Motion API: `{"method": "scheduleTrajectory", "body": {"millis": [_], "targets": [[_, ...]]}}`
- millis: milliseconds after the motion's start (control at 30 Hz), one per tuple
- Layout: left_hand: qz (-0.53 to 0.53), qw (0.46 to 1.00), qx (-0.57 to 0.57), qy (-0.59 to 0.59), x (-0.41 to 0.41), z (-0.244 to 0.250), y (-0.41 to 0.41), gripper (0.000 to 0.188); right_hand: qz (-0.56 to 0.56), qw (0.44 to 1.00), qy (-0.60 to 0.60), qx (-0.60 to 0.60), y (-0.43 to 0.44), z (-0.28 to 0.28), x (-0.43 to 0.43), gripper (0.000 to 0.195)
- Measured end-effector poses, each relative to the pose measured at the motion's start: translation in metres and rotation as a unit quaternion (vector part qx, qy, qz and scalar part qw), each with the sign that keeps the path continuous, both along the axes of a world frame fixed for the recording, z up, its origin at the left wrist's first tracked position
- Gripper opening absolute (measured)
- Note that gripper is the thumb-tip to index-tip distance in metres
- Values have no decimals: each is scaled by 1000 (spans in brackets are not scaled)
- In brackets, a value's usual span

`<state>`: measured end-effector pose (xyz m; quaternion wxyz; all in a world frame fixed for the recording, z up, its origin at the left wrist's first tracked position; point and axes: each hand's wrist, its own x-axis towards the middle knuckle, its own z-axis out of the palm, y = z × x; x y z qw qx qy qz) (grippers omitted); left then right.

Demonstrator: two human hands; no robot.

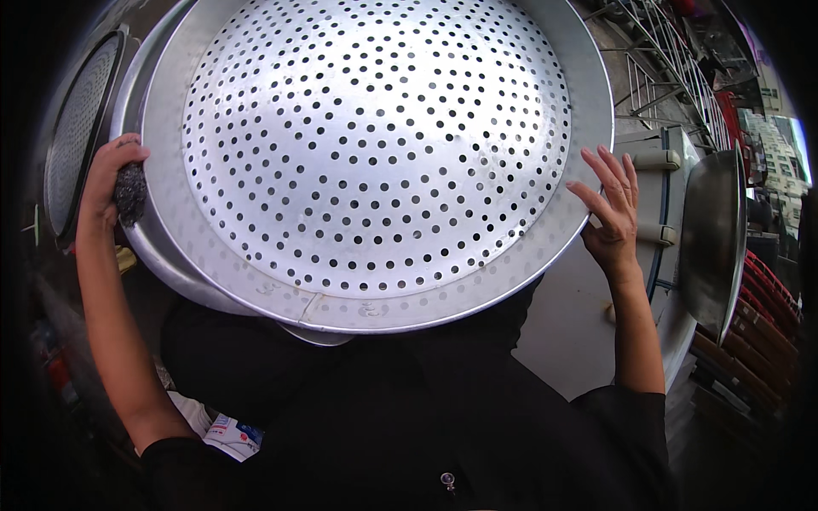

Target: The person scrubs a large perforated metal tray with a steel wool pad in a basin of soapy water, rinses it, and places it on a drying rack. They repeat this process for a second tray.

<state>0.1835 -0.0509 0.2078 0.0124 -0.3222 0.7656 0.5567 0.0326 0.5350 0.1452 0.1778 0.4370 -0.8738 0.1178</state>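
Observation:
A large round perforated aluminium steamer tray (377, 153) fills the space before me, its holed base facing up at me. My left hand (114, 169) grips a dark metal scouring pad (131, 193) against the outside of the tray's left rim. On the right side, my right hand (612, 204) has its index finger over the rim and its other fingers spread. Its thumb passes out of sight behind the rim, so how firmly it holds cannot be told. Another round metal rim (167, 273) shows beneath the tray on the left.
At far left stands a second perforated tray (84, 134) with a dark edge. A metal basin (710, 239) is tilted beside a pale box with latches (658, 234) on the right. Beyond are a metal wire rack (680, 61) and stacked red and brown items (754, 338).

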Motion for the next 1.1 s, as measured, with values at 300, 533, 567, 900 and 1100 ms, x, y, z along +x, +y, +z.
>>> {"method": "scheduleTrajectory", "body": {"millis": [300, 533, 567, 900, 1100], "targets": [[104, 970, 187, 118, 144, -15, 95, 40, 36, 956, -277, -95, 8, 38, -12, 70], [110, 976, 161, 92, 147, -44, 96, 32, -63, 845, -354, -395, -29, 27, 36, 61], [120, 976, 155, 91, 143, -43, 102, 30, -54, 888, -293, -351, -32, 24, 46, 59], [136, 966, 189, 112, 142, -34, 102, 21, 187, 957, -212, 65, -77, 56, 153, 69], [148, 960, 171, 162, 128, -33, 108, 11, 266, 962, -36, -40, -76, -17, 162, 36]]}}
